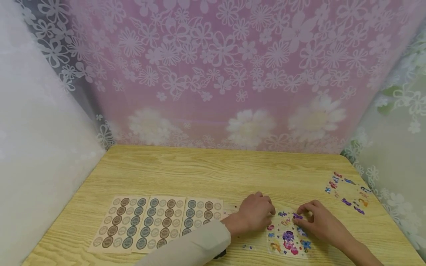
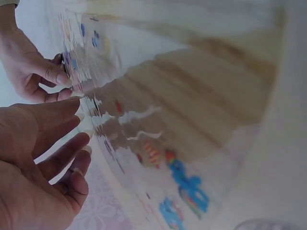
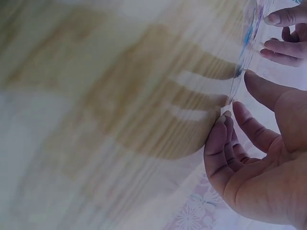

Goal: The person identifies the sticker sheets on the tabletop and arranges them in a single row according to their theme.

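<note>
A clear sheet of colourful cartoon pony stickers point(image 1: 288, 244) lies flat on the table between both hands. My left hand point(image 1: 254, 214) rests at the sheet's upper left edge. In the left wrist view its fingers are loosely bent, fingertips on the surface and nothing seen between them. At the upper right of the sheet, my right hand point(image 1: 321, 223) touches it around a purple pony sticker point(image 1: 297, 216). Thumb and forefinger stay apart there, as the right wrist view shows. Blue pony stickers point(image 2: 187, 184) appear close up in the left wrist view.
Three cream sheets of round brown, blue and pale labels point(image 1: 159, 221) lie side by side at the left. Another clear pony sticker sheet point(image 1: 349, 192) is near the table's right edge. Tiny loose pieces point(image 1: 247, 247) sit below the left hand. Floral curtains point(image 1: 216, 74) enclose the wooden table point(image 1: 199, 170).
</note>
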Motion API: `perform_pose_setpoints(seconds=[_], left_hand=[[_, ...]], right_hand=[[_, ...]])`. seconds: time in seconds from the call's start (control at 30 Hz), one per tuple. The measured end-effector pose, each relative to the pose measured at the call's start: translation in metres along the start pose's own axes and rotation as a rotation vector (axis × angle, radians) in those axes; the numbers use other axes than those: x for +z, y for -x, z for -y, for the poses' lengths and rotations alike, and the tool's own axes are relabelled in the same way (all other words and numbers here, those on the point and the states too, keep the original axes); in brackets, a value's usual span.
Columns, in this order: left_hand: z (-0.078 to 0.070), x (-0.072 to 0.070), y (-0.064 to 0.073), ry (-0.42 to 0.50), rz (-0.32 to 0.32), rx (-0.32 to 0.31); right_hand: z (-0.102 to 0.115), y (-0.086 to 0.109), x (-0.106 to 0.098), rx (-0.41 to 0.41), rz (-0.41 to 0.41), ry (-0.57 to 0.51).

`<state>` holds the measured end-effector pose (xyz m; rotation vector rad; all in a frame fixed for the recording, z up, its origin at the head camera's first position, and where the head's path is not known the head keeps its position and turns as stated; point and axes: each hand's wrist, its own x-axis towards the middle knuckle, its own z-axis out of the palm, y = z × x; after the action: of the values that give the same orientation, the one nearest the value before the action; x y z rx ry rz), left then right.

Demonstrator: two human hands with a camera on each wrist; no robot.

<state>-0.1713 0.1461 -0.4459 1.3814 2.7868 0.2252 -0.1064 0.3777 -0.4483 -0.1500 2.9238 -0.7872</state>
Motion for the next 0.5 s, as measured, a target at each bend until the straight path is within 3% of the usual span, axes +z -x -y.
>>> perform_pose_setpoints(seconds=[0.3, 0.5], left_hand=[[-0.0008, -0.0013, 0.003, -0.061, -0.015, 0.042], [-0.0023, 0.0004, 0.0054, -0.16, -0.057, 0.082]], right_hand=[[0.0007, 0.0002, 0.0007, -0.019, -0.006, 0.005], [-0.0003, 0.0003, -0.0002, -0.015, -0.006, 0.019]])
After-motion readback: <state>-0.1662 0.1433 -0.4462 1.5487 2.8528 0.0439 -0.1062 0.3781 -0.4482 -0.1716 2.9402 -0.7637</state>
